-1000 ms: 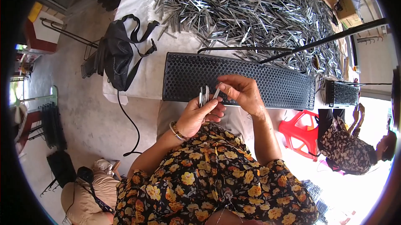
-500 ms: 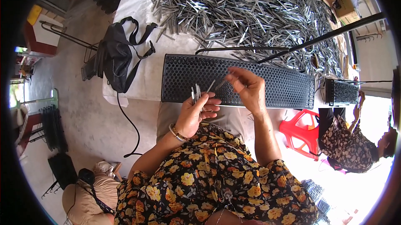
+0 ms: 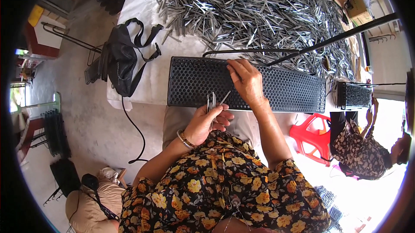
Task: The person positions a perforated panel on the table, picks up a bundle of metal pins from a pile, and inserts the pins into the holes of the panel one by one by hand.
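A long black tray-like panel (image 3: 285,88), perforated with rows of round holes, lies in front of me along the table's near edge. My left hand (image 3: 206,122) is closed round several thin, flat grey strips (image 3: 212,99) just below the panel's near side. One of those strips slants out to the right, over the holes. My right hand (image 3: 247,81) is on the panel, its fingertips pinched together at the far edge. What the right fingers hold, if anything, is hidden under them.
A wide heap of loose dark strips (image 3: 259,12) covers the white-topped table (image 3: 145,66). A black bar (image 3: 333,36) crosses above it. A black strap bag (image 3: 121,57) sits on the left corner. To the right stand a red stool (image 3: 310,140) and another person (image 3: 363,151).
My right hand has moved from above the panel to its far edge, to the left, and its fingers have come together there. The left hand has shifted slightly right with the strips.
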Demonstrator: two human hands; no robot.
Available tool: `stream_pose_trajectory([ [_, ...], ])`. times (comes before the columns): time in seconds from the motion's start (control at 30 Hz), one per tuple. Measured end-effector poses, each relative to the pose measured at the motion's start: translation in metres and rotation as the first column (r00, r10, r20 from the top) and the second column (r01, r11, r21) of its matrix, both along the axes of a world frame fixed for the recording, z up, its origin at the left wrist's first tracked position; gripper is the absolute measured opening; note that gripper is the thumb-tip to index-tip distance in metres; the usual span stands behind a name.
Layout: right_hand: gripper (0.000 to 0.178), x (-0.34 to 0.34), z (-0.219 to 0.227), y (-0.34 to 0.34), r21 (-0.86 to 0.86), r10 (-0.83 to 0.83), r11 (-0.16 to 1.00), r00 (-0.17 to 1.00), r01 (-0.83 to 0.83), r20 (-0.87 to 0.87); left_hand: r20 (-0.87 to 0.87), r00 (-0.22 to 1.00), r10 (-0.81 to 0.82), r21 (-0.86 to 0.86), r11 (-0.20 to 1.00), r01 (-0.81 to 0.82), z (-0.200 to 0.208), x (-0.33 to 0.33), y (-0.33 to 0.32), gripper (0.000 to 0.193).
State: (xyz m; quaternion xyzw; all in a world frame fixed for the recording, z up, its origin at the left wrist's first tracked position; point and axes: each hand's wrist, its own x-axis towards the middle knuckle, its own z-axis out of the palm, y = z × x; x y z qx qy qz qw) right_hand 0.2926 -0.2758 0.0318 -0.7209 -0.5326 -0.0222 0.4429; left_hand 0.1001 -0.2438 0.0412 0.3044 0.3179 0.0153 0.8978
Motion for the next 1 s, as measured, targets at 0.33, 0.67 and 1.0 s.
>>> stream_pose_trajectory([
  [0.33,0.024,-0.013,0.03,-0.028,-0.166,0.131,0.951,0.83,-0.259,-0.542,0.063,0.997,0.052,0.063,0.996,-0.056,-0.003,0.001,0.004,0.03],
  [0.67,0.016,0.01,0.023,-0.019,-0.046,-0.153,0.988,0.911,0.147,-0.382,0.122,0.98,-0.155,0.011,0.988,0.155,-0.005,0.004,0.0,0.037],
  [1.0,0.015,0.01,0.001,-0.01,0.015,-0.083,0.996,0.997,0.083,0.002,0.05,0.985,-0.168,-0.091,0.981,0.172,0.011,0.005,0.003,0.036],
])
